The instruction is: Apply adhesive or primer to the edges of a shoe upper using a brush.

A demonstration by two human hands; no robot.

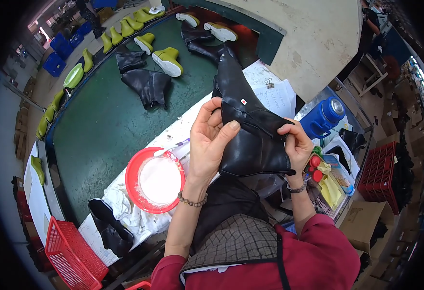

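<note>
Between my hands I hold up a black leather boot upper [253, 150], with a small white-and-red mark on it. My left hand [212, 135] pinches its left edge between thumb and fingers. On the right, my right hand [296, 145] is closed on the opposite edge. Behind the held piece stands another black shaft-like leather part [236, 79]; whether the two are joined I cannot tell. Just left of my left forearm is a red bowl [130, 181] of white powder or paste. One black boot upper [109, 227] lies beside a crumpled white cloth [139, 220].
The green conveyor table [93, 135] carries yellow-green shoe lasts [167, 60] and black uppers [146, 87]. A blue jug [320, 118] stands right of my right hand, near a basket of red-capped bottles [316, 168]. A red crate [69, 251] sits lower left. A clip [269, 83] holds papers.
</note>
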